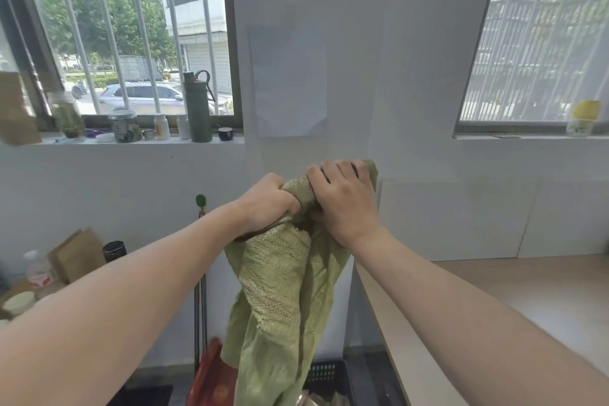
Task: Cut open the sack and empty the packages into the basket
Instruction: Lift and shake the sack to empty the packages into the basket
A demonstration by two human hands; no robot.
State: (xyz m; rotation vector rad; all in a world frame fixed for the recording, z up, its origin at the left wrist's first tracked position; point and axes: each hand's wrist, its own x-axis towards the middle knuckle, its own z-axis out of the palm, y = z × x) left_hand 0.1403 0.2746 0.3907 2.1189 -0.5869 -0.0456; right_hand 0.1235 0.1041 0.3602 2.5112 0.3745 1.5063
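A green woven sack (280, 300) hangs limp in front of me, held up high by its bunched end. My left hand (267, 204) and my right hand (342, 201) are both clenched on that bunched end, side by side. The sack's lower part drops down over a black slatted basket (326, 372) on the floor. Pale packages (316, 399) show at the bottom edge just under the sack, inside the basket. The sack's mouth is hidden.
A light wooden table (494, 306) runs along my right. A red dustpan (211, 376) and a dark broom handle (199, 306) stand left of the sack. Bottles and jars line the windowsill (148, 138). A cardboard box (75, 254) and containers sit lower left.
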